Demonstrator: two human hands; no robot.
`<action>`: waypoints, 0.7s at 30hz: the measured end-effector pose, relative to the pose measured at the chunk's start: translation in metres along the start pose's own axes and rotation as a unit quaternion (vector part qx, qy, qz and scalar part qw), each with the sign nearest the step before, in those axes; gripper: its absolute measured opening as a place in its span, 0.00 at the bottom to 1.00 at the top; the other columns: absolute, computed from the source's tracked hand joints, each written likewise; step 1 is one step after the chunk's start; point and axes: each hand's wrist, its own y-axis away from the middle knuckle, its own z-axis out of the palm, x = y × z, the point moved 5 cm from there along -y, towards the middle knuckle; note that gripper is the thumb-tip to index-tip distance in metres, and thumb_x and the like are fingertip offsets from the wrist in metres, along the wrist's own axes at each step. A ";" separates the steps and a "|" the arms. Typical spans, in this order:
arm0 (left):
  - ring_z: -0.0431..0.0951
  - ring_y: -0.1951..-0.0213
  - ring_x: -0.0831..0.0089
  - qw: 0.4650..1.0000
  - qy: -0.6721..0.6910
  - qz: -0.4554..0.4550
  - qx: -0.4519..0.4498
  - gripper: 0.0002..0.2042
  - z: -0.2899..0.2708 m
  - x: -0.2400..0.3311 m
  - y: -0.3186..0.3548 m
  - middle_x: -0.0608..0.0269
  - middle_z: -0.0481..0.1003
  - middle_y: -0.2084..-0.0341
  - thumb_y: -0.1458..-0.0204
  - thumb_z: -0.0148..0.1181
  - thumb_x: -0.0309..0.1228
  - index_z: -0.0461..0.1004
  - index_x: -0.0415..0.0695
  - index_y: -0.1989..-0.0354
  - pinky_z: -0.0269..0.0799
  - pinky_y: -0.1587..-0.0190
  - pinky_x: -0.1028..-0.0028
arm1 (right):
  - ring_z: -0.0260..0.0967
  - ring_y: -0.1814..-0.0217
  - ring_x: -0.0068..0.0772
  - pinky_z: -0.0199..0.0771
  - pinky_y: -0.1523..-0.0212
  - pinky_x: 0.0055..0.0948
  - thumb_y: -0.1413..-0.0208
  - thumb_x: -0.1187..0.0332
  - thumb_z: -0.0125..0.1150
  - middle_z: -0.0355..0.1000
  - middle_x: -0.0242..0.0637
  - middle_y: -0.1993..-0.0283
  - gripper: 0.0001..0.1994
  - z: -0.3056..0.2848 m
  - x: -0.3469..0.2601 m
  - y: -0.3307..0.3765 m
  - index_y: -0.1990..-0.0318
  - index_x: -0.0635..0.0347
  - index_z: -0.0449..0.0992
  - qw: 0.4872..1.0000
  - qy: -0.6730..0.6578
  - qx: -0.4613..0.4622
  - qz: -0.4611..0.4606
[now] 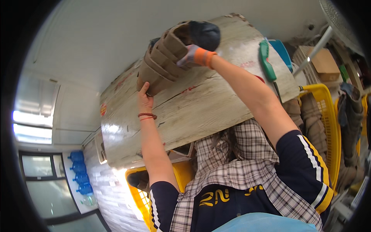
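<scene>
"Left hand (145, 101)?"
"Gripping the bundle (162, 65) by its left end, near the far edge of the table (205, 96)."
"Right hand (195, 56)?"
"Gloved, gripping its right side. A green tool (266, 62) lies at the right edge."

Bundle (160, 67): we log it on the table (224, 104), far side, left of the hand tool (266, 62).
Left hand (145, 99): at the bundle's near end.
Right hand (190, 56): at its right side.
Hand tool: on the table toward the right edge; we place the bin (283, 54) just right.
Right crate (329, 127): right of the table, pieces (315, 123) inside.
Bottles (80, 170): left, well apart from the table.
</scene>
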 end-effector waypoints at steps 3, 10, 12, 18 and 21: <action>0.67 0.45 0.64 0.990 -0.063 -0.016 0.127 0.30 0.035 -0.028 -0.046 0.57 0.68 0.45 0.52 0.66 0.38 0.65 0.35 0.44 0.59 0.40 0.67 | 0.56 0.35 0.47 0.59 0.37 0.36 0.61 0.46 0.66 0.57 0.49 0.36 0.51 -0.071 0.085 -0.001 0.33 0.63 0.47 0.910 0.308 0.201 0.191; 0.67 0.50 0.61 0.833 -0.415 0.233 0.282 0.20 0.011 0.002 0.057 0.49 0.67 0.54 0.45 0.57 0.33 0.65 0.30 0.51 0.63 0.47 0.67 | 0.67 0.49 0.49 0.69 0.49 0.39 0.48 0.62 0.59 0.66 0.49 0.46 0.30 0.005 0.002 0.209 0.37 0.56 0.58 0.889 0.278 0.317 -0.180; 0.63 0.44 0.56 0.733 -0.550 0.400 0.018 0.21 0.123 -0.008 0.138 0.49 0.63 0.46 0.45 0.55 0.32 0.63 0.35 0.45 0.55 0.40 0.60 | 0.68 0.51 0.46 0.70 0.50 0.36 0.50 0.67 0.60 0.69 0.46 0.50 0.27 -0.010 -0.011 0.327 0.40 0.55 0.63 0.844 0.353 0.348 -0.201; 0.66 0.46 0.51 0.506 -0.614 0.214 -0.567 0.33 0.236 -0.112 0.307 0.47 0.66 0.46 0.58 0.66 0.36 0.63 0.49 0.40 0.58 0.43 0.58 | 0.71 0.53 0.41 0.70 0.51 0.29 0.48 0.66 0.59 0.71 0.46 0.51 0.22 -0.009 0.109 0.616 0.45 0.63 0.68 0.786 0.204 0.517 0.271; 0.72 0.65 0.55 0.409 -0.657 0.182 -0.607 0.08 0.177 -0.204 0.273 0.53 0.73 0.71 0.57 0.53 0.24 0.74 0.39 0.67 0.66 0.59 0.62 | 0.73 0.55 0.37 0.71 0.54 0.31 0.48 0.59 0.60 0.75 0.46 0.56 0.21 -0.014 0.268 0.765 0.51 0.64 0.72 0.673 0.139 0.618 0.381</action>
